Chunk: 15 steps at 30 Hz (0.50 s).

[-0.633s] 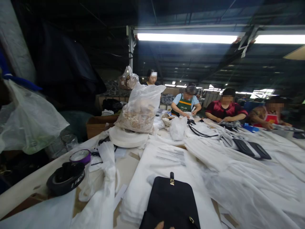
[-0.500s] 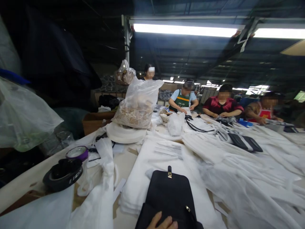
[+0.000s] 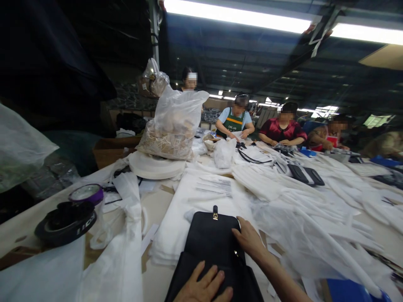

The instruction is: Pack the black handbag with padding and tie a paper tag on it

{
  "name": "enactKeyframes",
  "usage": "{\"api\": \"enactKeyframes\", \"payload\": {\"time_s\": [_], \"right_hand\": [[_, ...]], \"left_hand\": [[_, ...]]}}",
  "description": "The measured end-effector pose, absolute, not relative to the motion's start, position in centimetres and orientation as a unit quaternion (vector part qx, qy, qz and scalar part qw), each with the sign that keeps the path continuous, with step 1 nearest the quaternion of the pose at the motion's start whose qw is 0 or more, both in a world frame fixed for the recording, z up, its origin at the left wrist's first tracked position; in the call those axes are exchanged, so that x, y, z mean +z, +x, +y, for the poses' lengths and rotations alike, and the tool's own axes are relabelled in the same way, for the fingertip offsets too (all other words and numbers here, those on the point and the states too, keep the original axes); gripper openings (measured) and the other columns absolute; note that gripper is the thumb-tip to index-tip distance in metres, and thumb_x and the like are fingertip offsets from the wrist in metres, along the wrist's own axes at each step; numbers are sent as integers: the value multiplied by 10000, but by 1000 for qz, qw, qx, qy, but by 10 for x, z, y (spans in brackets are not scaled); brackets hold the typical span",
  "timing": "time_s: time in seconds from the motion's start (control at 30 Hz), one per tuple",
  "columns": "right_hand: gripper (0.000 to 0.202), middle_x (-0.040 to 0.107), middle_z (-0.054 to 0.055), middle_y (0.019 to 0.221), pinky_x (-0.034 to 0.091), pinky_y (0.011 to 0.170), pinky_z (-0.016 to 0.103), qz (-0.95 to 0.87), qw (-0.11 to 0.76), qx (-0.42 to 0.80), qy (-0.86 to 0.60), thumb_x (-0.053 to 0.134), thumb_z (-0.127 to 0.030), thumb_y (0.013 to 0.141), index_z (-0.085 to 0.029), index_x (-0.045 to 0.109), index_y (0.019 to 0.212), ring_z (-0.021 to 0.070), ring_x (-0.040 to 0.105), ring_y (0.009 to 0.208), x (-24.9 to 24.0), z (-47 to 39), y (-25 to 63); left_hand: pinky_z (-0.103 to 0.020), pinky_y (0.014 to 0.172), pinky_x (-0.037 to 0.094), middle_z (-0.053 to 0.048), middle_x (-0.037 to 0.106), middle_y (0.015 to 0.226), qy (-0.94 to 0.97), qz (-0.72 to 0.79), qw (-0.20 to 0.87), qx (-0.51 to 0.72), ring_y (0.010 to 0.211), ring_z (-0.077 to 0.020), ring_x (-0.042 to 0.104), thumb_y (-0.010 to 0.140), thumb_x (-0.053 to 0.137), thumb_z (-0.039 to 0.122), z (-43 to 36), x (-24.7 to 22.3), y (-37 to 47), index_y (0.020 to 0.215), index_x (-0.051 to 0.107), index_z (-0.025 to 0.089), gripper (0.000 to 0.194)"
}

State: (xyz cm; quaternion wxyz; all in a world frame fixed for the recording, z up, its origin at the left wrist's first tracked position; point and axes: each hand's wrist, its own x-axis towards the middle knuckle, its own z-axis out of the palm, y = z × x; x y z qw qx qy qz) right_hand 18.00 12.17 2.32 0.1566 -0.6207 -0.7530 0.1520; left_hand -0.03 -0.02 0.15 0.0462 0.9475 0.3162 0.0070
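A black bag (image 3: pixel 214 239) lies with its flap laid out on a stack of white sheets (image 3: pixel 185 209) at the front of the table. A small gold clasp (image 3: pixel 215 214) shows on the tab at the flap's top. My left hand (image 3: pixel 204 287) rests on the lower part of the bag with its fingers spread. At the flap's upper right edge is my right hand (image 3: pixel 250 237), thumb on top and fingers at the rim, gripping the edge. A second metal fitting shows beside a strap near the bag's right side.
Black tape (image 3: pixel 67 228) and purple tape (image 3: pixel 85 193) lie at the left. A white roll (image 3: pixel 154 167) sits under a full plastic bag (image 3: pixel 171 126). White sheets spread right. Several people work across the table.
My right hand has come into view and taken hold of the flap's upper right edge. More of my left hand shows on the bag. The view has shifted a little.
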Motion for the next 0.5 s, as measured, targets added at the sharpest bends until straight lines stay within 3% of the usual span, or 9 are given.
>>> {"api": "enactKeyframes", "payload": {"time_s": [0.1, 0.23, 0.4, 0.5], "right_hand": [[396, 635, 200, 1047, 462, 846, 435, -723, 157, 151, -656, 447, -196, 772, -69, 536, 1136, 302, 605, 1001, 10, 132, 178], [426, 601, 177, 1101, 455, 835, 402, -708, 165, 173, -665, 425, -239, 786, -116, 478, 1191, 254, 617, 944, 8, 114, 188], [286, 628, 95, 975, 464, 740, 303, -701, 149, 249, -651, 479, -334, 740, -170, 568, 956, 193, 616, 805, 14, 67, 201], [188, 639, 34, 795, 445, 687, 265, -681, 136, 290, -659, 541, -247, 633, -192, 579, 809, 183, 604, 759, 10, 56, 204]], "left_hand": [[-525, 856, 489, -162, 468, 1276, 950, 308, 47, 28, 1122, -333, 501, 936, 314, 240, -1, 1, -1, 1311, 367, 223, 380], [-519, 832, 503, -159, 499, 1246, 948, 317, 20, 27, 1103, -333, 519, 940, 300, 251, -2, -2, 1, 1283, 409, 211, 362], [-461, 816, 529, -136, 542, 1214, 950, 311, -22, 39, 1073, -297, 556, 945, 295, 255, -4, 4, 3, 1249, 444, 200, 344], [-435, 815, 534, -127, 569, 1193, 947, 314, -42, 47, 1056, -286, 572, 942, 311, 256, -6, 12, 2, 1222, 468, 191, 327]]}}
